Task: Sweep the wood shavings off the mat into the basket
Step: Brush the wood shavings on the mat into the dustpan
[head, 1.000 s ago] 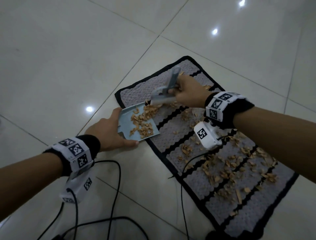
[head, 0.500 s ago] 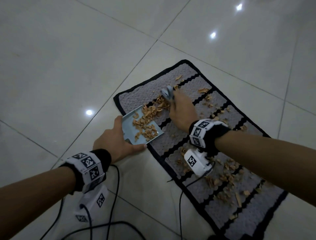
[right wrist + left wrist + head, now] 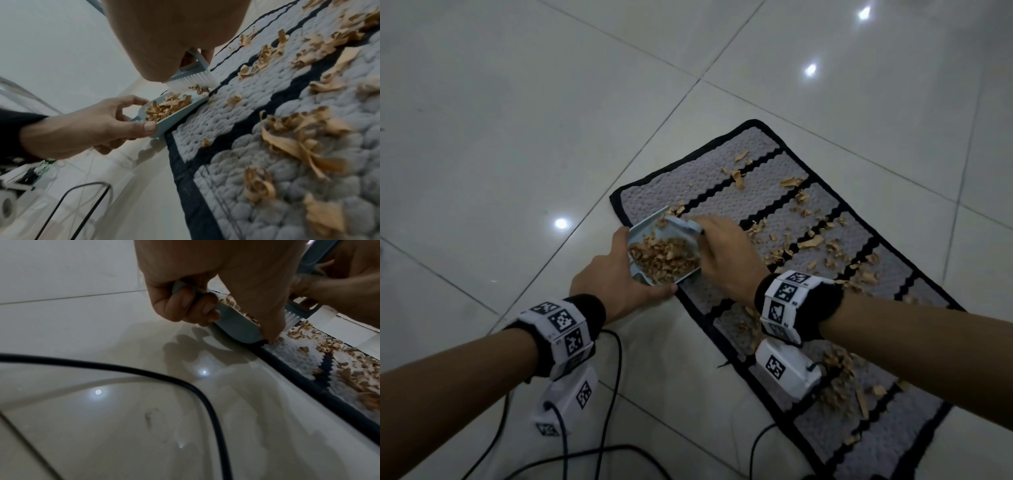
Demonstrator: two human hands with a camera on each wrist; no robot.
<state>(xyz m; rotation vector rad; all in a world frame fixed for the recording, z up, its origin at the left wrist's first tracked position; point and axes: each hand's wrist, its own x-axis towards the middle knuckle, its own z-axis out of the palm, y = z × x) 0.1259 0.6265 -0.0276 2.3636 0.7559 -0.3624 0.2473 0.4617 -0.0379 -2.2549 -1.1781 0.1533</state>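
A grey mat (image 3: 756, 178) with black stripes lies on the floor, strewn with wood shavings (image 3: 808, 243). At its left edge sits a light-blue dustpan (image 3: 640, 233) holding a pile of shavings (image 3: 664, 257). My left hand (image 3: 613, 277) grips the pan's rear, thumb on its near rim (image 3: 150, 126) and fingers curled under it (image 3: 185, 305). My right hand (image 3: 722, 253) grips a small blue brush (image 3: 685, 224). Its white bristles (image 3: 191, 81) stand at the pan's mouth. No basket shows in any view.
Glossy white floor tiles (image 3: 517, 102) surround the mat. Black cables (image 3: 613, 377) trail over the floor below my left wrist. More shavings (image 3: 835, 373) lie on the mat's near part, under my right forearm.
My right hand has drawn the brush from the mat's far end to the dustpan's mouth. The pile in the pan has grown. My left hand has kept hold of the pan.
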